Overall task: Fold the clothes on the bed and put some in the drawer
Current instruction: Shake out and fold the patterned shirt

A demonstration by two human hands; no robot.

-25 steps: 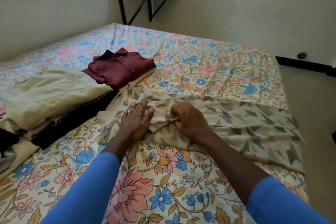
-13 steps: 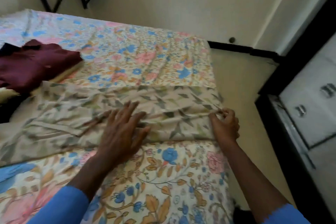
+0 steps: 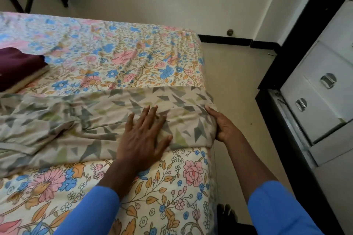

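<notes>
Left hand flat, grip released, pressing patterned garment on bed. Right hand grip grasping the garment's end at bed edge. Maroon shirt far left.

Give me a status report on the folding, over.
Left hand flat on the patterned cloth. Right hand grips its end at the bed edge. Maroon shirt lies apart, out of the way.

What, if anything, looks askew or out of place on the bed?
The beige triangle-print cloth garment is bunched into creases at its left part, while its right end lies flat under the left hand, its edge gripped by the right hand. Nothing else stands out.
</notes>
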